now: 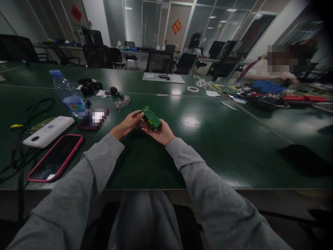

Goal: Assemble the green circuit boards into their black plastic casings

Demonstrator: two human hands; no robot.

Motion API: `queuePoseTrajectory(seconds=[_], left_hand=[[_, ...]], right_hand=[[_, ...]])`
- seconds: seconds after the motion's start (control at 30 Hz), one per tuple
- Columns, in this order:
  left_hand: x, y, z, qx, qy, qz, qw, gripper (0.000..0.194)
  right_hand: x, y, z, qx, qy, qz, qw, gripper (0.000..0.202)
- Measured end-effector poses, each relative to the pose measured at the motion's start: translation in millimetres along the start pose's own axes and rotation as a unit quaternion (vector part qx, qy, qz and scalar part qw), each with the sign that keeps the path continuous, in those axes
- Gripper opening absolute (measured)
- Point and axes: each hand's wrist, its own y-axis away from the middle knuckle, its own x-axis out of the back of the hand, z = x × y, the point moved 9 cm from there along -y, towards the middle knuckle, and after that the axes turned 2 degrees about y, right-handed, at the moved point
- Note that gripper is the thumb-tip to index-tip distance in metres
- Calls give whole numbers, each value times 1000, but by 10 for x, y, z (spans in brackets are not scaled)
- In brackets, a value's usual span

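Fingers [136, 114] of the left hand [128, 124] are closed on the left end of a green circuit board [151, 118]; the right hand [165, 133] grips its right end, with fingers passing along and under the near edge. The board is held tilted between the two hands, over the green table [197, 149] — whether either hand also rests on the tabletop cannot be determined.

To the left, a phone in a pink case [56, 159] lies near the table's front edge, with a white device [49, 132] just beyond it. A red-edged device [107, 113], its face partly obscured, lies near a clear bottle with a blue cap [60, 86]. Eyeglasses [122, 101] lie beyond the left hand. Farther back: a white panel [177, 79], a white ring [193, 89] and a slim metal tool [229, 106]. At far right — one other person [257, 71], seated beside a cluttered heap.
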Motion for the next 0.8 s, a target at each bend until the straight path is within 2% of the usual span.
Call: queuePoseTrajectory(seconds=[0.1, 0.17, 0.3, 0.37, 0.43, 0.5, 0.57, 0.63, 0.67, 0.7, 0.73, 0.77, 0.8], left_hand=[[54, -36, -45, -3, -12, 29, 1000, 39], [88, -62, -95, 1, -33, 45, 998, 41], [131, -72, -100, -16, -118, 81, 990, 45], [106, -59, -76, -26, -159, 78, 984, 46], [47, -47, -77, -24, -173, 52, 983, 48], [-1, -38, -96, -13, -168, 24, 985, 50], [-5, -36, -126, 4, -163, 13, 987, 51], [16, -41, -159, 20, -163, 13, 986, 50], [25, -45, -174, 26, -164, 12, 986, 50], [31, -50, -185, 30, -166, 10, 986, 49], [34, -53, -195, 33, -168, 7, 985, 49], [37, -55, -201, 34, -169, 6, 985, 49], [39, -57, -206, 35, -171, 4, 985, 49]], right_hand=[[9, -35, -31, 31, 101, -3, 994, 49], [25, -45, -79, 75, 191, 3, 979, 52], [68, -13, -242, 204, 377, 57, 902, 55], [81, -11, -269, 226, 414, 67, 879, 53], [119, -14, -284, 222, 405, 69, 884, 50], [206, 16, -323, 201, 371, 76, 904, 48], [373, 121, -427, 172, 337, 95, 921, 46], [642, 350, -675, 153, 339, 134, 918, 42], [813, 528, -883, 156, 365, 165, 903, 38], [1007, 752, -1146, 164, 407, 206, 875, 34], [1203, 1015, -1444, 170, 463, 251, 833, 30], [1408, 1325, -1774, 170, 523, 310, 776, 27], [1589, 1667, -2109, 164, 582, 373, 703, 26]])
